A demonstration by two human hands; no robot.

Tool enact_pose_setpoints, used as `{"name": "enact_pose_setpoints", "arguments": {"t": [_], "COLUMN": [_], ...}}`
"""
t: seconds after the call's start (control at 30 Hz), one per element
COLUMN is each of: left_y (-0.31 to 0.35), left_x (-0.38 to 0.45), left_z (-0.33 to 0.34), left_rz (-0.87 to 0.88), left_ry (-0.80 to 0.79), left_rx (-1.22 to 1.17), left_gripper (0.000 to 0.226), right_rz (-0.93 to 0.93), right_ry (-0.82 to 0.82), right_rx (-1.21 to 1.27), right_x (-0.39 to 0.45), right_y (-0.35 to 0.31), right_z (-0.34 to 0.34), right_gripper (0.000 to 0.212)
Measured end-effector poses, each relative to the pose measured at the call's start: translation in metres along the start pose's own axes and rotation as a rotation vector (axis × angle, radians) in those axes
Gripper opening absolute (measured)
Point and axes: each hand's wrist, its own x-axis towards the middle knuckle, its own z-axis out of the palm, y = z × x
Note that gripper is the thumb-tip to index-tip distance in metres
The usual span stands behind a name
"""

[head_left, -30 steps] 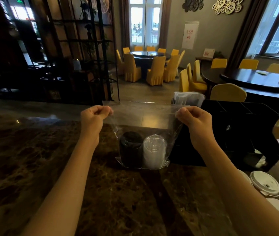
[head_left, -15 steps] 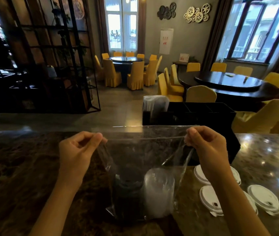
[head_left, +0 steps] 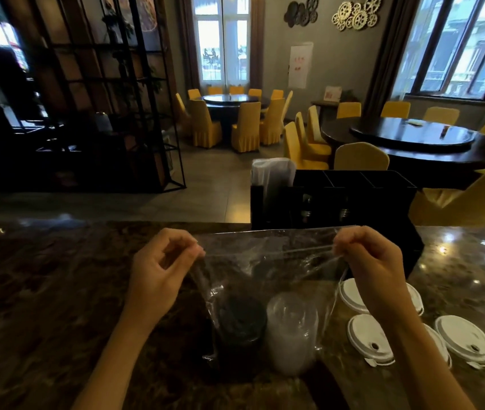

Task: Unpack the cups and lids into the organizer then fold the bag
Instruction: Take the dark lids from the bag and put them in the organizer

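Two stacks [head_left: 241,324] in bag [head_left: 264,255], four white lids [head_left: 371,340] beside

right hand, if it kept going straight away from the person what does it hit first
Probably the black organizer, just beyond the right hand pinching the bag; the depth between them is unclear.

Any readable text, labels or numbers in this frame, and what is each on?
None can be read.
White wall poster: red marks, too blurred.
Small sign on the side table: too small.
Clear bag, white lids, black organizer: no print visible.
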Motion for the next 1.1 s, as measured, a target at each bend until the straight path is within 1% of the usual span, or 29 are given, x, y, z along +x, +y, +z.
{"name": "enact_pose_setpoints", "arguments": {"t": [0.07, 0.2, 0.3, 0.4, 0.53, 0.73, 0.87, 0.97, 1.03, 1.1], "left_y": [0.0, 0.0, 0.003, 0.004, 0.003, 0.004, 0.006, 0.011, 0.015, 0.02], "left_x": [-0.002, -0.006, -0.008, -0.008, -0.008, -0.008, -0.008, -0.008, -0.005, -0.003], "left_z": [-0.003, -0.011, -0.014, -0.013, -0.014, -0.01, -0.008, -0.007, -0.008, -0.007], "left_rz": [0.013, -0.033, -0.062, -0.08, -0.095, -0.082, -0.083, -0.08, -0.068, -0.049], "left_ry": [-0.06, -0.132, -0.181, -0.165, -0.128, -0.062, -0.042, -0.038, -0.023, -0.021], "left_rx": [0.058, -0.009, -0.006, 0.029, 0.063, -0.029, -0.062, -0.075, -0.053, -0.047], "left_gripper": [0.019, 0.018, 0.028, 0.032, 0.027, 0.014, 0.01, 0.012, 0.018, 0.021], "right_rz": [0.02, 0.061, 0.087, 0.091, 0.063, 0.051, 0.064, 0.067, 0.08, 0.095], "right_ry": [-0.044, -0.124, -0.151, -0.116, -0.057, 0.038, 0.054, 0.038, 0.025, 0.036], "right_rx": [0.002, -0.06, -0.067, -0.071, -0.091, -0.115, -0.102, -0.116, -0.09, -0.093], "right_x": [-0.003, -0.008, -0.01, -0.01, -0.009, -0.009, -0.01, -0.009, -0.008, -0.006], "right_y": [-0.003, -0.009, -0.011, -0.015, -0.018, -0.018, -0.022, -0.028, -0.033, -0.036], "right_z": [-0.001, -0.003, -0.001, 0.0, 0.001, -0.002, -0.001, 0.001, 0.002, 0.002], "right_gripper": [0.011, 0.022, 0.029, 0.034, 0.03, 0.029, 0.027, 0.021, 0.007, 0.015]}}
